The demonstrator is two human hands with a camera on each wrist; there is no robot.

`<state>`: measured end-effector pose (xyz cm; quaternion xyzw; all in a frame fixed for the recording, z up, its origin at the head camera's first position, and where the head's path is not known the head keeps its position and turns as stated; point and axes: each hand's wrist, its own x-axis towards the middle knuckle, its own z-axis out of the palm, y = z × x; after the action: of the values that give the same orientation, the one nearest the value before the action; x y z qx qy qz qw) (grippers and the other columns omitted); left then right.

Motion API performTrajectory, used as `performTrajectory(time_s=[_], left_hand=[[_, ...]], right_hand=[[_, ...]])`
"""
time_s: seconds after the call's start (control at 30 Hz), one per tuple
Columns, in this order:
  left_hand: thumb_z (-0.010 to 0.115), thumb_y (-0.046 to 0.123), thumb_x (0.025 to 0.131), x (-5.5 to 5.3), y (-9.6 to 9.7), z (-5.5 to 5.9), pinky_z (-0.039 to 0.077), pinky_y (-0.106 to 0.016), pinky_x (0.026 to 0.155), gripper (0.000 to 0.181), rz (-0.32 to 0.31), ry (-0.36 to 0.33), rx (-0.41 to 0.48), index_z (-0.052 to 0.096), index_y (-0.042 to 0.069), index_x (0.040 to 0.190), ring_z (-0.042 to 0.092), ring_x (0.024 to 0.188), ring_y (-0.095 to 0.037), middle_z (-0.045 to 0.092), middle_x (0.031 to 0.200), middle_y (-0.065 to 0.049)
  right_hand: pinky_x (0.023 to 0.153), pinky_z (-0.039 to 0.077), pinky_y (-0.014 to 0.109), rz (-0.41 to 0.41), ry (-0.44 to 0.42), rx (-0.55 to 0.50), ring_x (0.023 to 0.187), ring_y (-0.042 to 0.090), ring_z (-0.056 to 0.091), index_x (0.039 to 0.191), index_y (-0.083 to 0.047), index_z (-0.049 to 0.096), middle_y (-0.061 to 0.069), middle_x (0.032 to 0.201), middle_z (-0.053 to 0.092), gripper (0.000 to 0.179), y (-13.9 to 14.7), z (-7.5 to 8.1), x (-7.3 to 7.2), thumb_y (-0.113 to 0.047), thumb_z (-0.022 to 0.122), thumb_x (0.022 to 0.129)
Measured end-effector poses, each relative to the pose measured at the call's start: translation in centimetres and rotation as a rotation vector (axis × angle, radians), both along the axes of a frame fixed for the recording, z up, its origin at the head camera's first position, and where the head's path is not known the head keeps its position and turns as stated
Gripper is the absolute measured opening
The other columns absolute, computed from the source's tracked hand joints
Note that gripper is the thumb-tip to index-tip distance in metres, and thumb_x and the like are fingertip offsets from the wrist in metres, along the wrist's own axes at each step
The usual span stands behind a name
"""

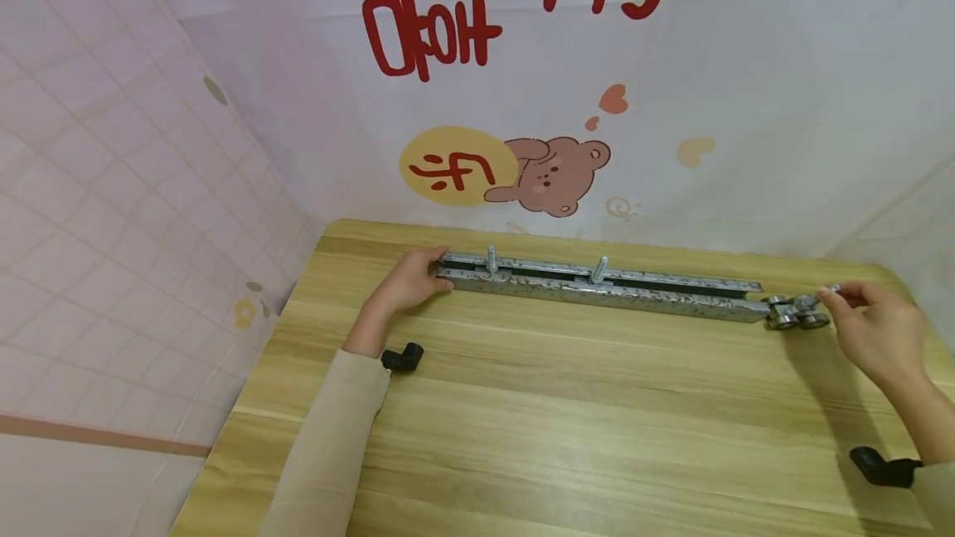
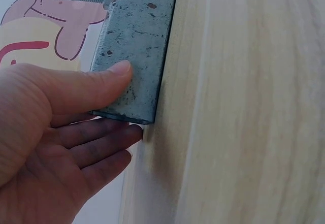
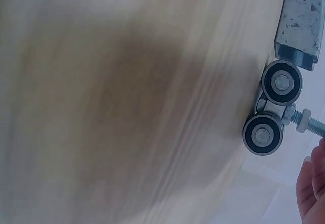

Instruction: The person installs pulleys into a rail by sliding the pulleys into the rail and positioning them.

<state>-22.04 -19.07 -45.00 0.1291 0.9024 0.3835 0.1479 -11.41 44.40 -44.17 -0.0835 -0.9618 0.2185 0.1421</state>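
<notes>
A speckled galvanized steel channel rail [image 1: 656, 303] lies along the back of the table, its slot facing up. My left hand [image 1: 406, 280] grips its left end, the thumb flat on the front face in the left wrist view. Two threaded bolts, one at the left [image 1: 492, 260] and one nearer the middle [image 1: 599, 270], stick up through the slot. At the rail's right end sits a four-wheeled roller trolley [image 1: 798, 320], its wheels [image 3: 281, 83] right at the opening. My right hand [image 1: 880, 334] pinches the trolley's upright bolt [image 3: 316, 126], which carries a nut.
The wood-grain table [image 1: 567, 437] has rounded back corners. Behind it hangs a white cloth [image 1: 746, 73] printed with a bear [image 1: 559, 176] and red characters. A black angled piece shows at the left cuff [image 1: 403, 357] and another at the right [image 1: 884, 468].
</notes>
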Motion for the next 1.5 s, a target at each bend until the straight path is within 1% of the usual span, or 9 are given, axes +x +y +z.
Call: performTrajectory(time_s=[0.07,0.2,0.27,0.37,0.5,0.7,1.0,1.23,1.5], left_hand=[[0.076,0.012,0.098,0.0,0.0,-0.1,0.044,-0.050,0.114,0.074,0.001,-0.003,0.004,0.038,0.002,0.161,0.045,0.145,-0.036,0.045,0.160,-0.018],[0.076,0.012,0.098,0.0,0.0,-0.2,0.045,-0.050,0.113,0.074,0.004,-0.005,0.008,0.038,0.002,0.162,0.046,0.144,-0.035,0.046,0.160,-0.017],[0.076,0.012,0.098,0.0,-0.1,-0.2,0.045,-0.050,0.112,0.075,0.004,-0.005,0.008,0.038,0.002,0.162,0.046,0.144,-0.035,0.046,0.160,-0.017],[0.076,0.012,0.098,0.0,-0.1,-0.2,0.045,-0.050,0.113,0.075,0.004,-0.003,0.008,0.038,0.002,0.162,0.046,0.145,-0.035,0.046,0.160,-0.017],[0.076,0.012,0.098,-0.1,-0.1,-0.2,0.045,-0.049,0.113,0.074,0.005,0.003,0.007,0.038,0.002,0.161,0.045,0.146,-0.035,0.045,0.160,-0.017],[0.076,0.012,0.098,-0.1,0.0,-0.2,0.046,-0.049,0.111,0.074,0.008,0.006,0.009,0.039,0.001,0.161,0.045,0.145,-0.034,0.046,0.160,-0.018],[0.076,0.012,0.098,0.0,0.0,-0.2,0.048,-0.048,0.107,0.074,0.008,0.002,0.009,0.038,0.002,0.161,0.045,0.145,-0.034,0.046,0.160,-0.017],[0.076,0.011,0.098,-0.1,0.0,-0.2,0.046,-0.049,0.111,0.074,0.005,0.002,0.013,0.038,0.000,0.161,0.046,0.145,-0.035,0.046,0.160,-0.018],[0.076,0.011,0.098,-0.1,-0.1,-0.2,0.046,-0.049,0.111,0.074,-0.004,0.010,0.017,0.038,0.000,0.161,0.046,0.144,-0.035,0.046,0.160,-0.018]], right_hand=[[0.057,0.034,0.024,0.003,0.013,0.002,0.078,0.039,0.059,0.119,0.017,0.063,0.036,0.105,0.064,0.046,-0.1,0.0,-0.2,-0.028,0.060,0.108],[0.056,0.034,0.022,0.016,0.043,0.008,0.067,0.006,0.052,0.116,0.017,0.066,0.036,0.102,0.067,0.044,-0.2,0.0,-0.5,-0.027,0.063,0.107],[0.055,0.033,0.020,0.023,0.046,0.007,0.068,-0.005,0.046,0.116,0.017,0.066,0.036,0.102,0.067,0.043,-0.3,0.0,-0.6,-0.025,0.064,0.106],[0.054,0.033,0.017,0.021,0.047,0.009,0.069,-0.009,0.044,0.115,0.016,0.066,0.036,0.103,0.067,0.041,-0.5,0.0,-0.8,-0.024,0.064,0.106],[0.055,0.033,0.018,0.021,0.034,0.006,0.069,-0.004,0.047,0.117,0.016,0.066,0.036,0.105,0.067,0.042,-0.8,0.2,-0.8,-0.025,0.064,0.107],[0.058,0.034,0.024,0.016,0.046,0.001,0.069,-0.025,0.030,0.115,0.015,0.067,0.036,0.104,0.067,0.041,-1.1,0.3,-0.8,-0.025,0.064,0.106],[0.057,0.033,0.021,0.012,0.048,0.001,0.071,-0.013,0.039,0.116,0.015,0.067,0.035,0.102,0.068,0.043,-1.0,0.2,-0.9,-0.027,0.064,0.106],[0.055,0.033,0.021,0.023,0.027,-0.004,0.067,-0.023,0.030,0.116,0.017,0.065,0.036,0.101,0.067,0.045,-1.0,0.4,-1.1,-0.028,0.063,0.107],[0.054,0.035,0.019,0.024,0.021,-0.023,0.067,-0.018,0.037,0.115,0.014,0.067,0.034,0.102,0.067,0.044,-1.4,0.3,-1.3,-0.028,0.061,0.108]])
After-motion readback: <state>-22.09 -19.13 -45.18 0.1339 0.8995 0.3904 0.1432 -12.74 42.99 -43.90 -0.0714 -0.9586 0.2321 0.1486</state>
